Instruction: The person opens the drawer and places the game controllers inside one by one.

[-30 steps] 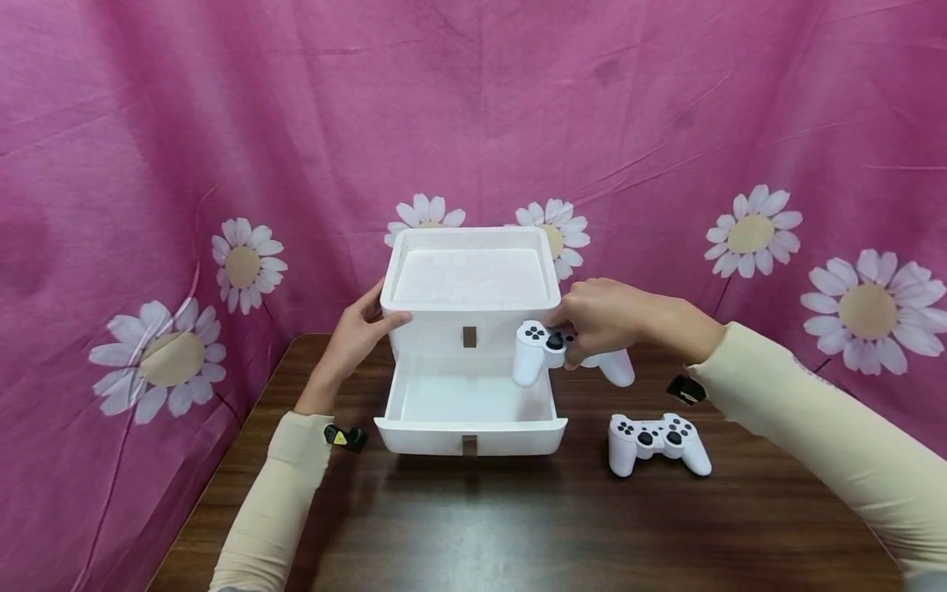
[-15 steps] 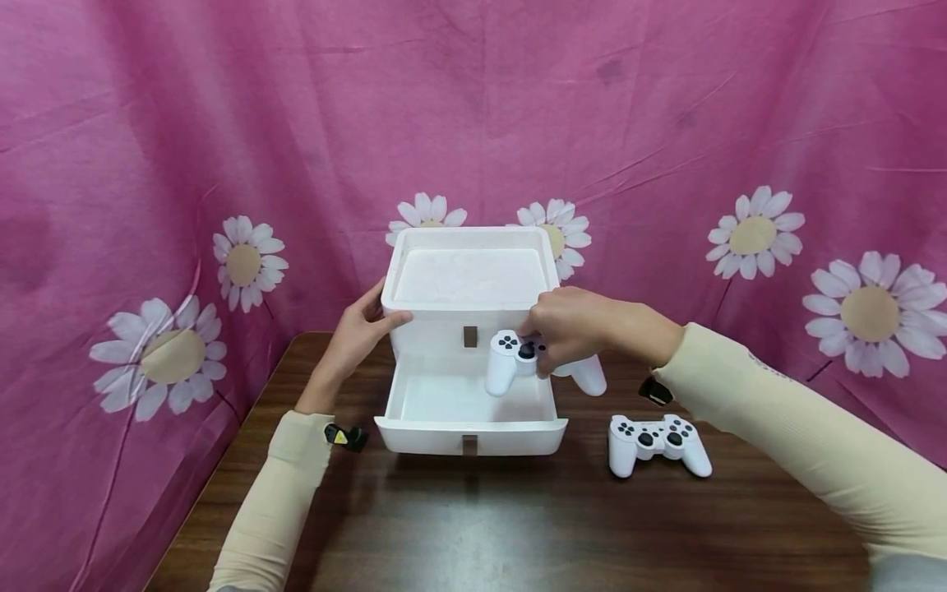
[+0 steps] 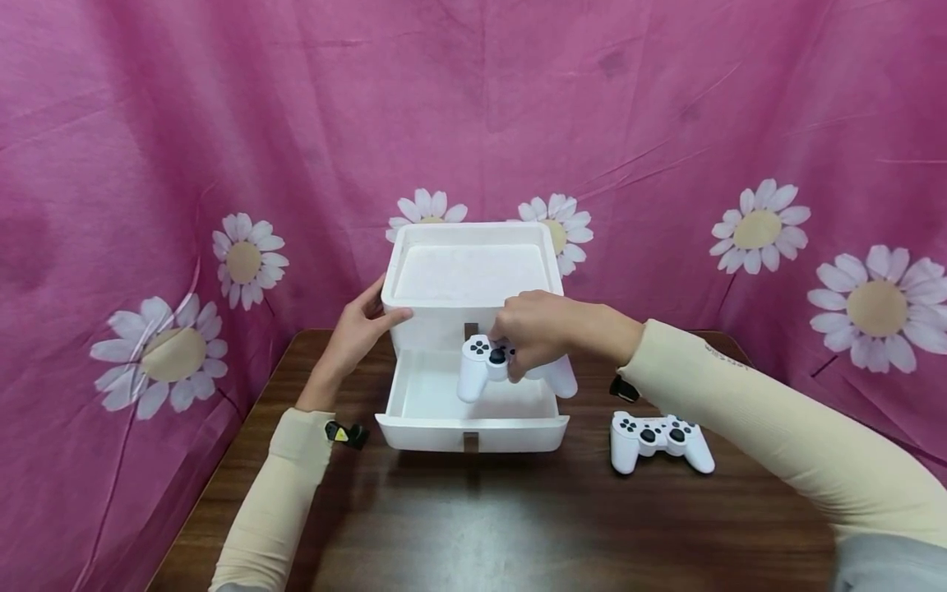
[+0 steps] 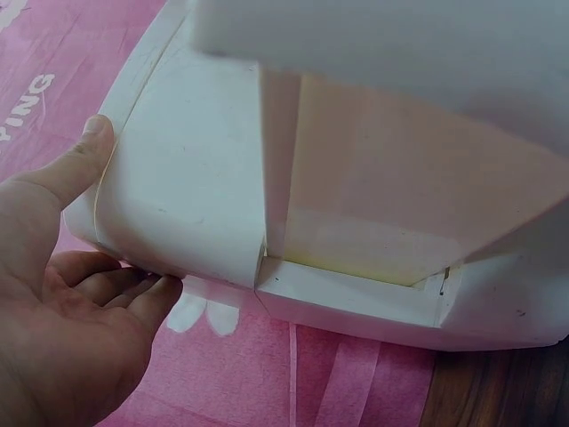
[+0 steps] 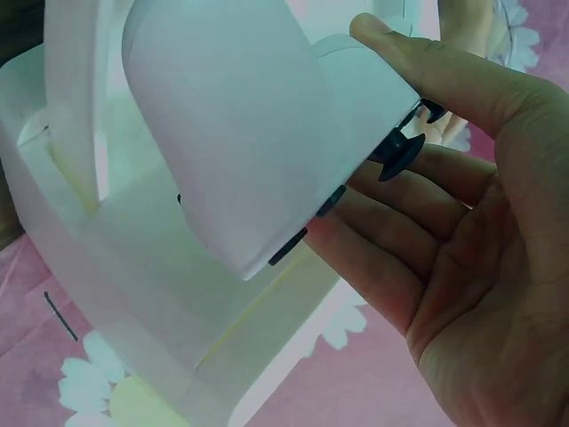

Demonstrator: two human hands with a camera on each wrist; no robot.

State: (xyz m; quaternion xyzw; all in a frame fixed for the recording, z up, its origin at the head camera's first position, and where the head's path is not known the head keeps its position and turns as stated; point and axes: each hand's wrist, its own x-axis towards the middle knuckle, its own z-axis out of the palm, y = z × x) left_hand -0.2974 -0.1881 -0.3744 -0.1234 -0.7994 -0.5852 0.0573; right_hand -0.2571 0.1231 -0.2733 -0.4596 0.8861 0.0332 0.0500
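A white two-drawer storage box (image 3: pixel 425 327) stands on the table, its lower drawer (image 3: pixel 429 436) pulled out. My left hand (image 3: pixel 353 341) grips the box's left front corner, the thumb on the front face and the fingers round the side; the left wrist view shows the same hold. Over the open drawer, my right hand (image 3: pixel 543 330) pinches a white game controller (image 3: pixel 473 380) by its middle. In the right wrist view one grip of that controller (image 5: pixel 222 116) hangs above the drawer. A second white game controller (image 3: pixel 658 444) lies on the table to the right.
The dark wooden table (image 3: pixel 473 526) reaches toward me in front of the box. A pink curtain (image 3: pixel 473 107) with daisies hangs close behind and along the sides. The box's shallow top tray (image 3: pixel 473 271) has a raised rim.
My right hand has carried the game controller leftward and slightly down, from the drawer's right edge to over its middle. The left hand keeps its hold on the box.
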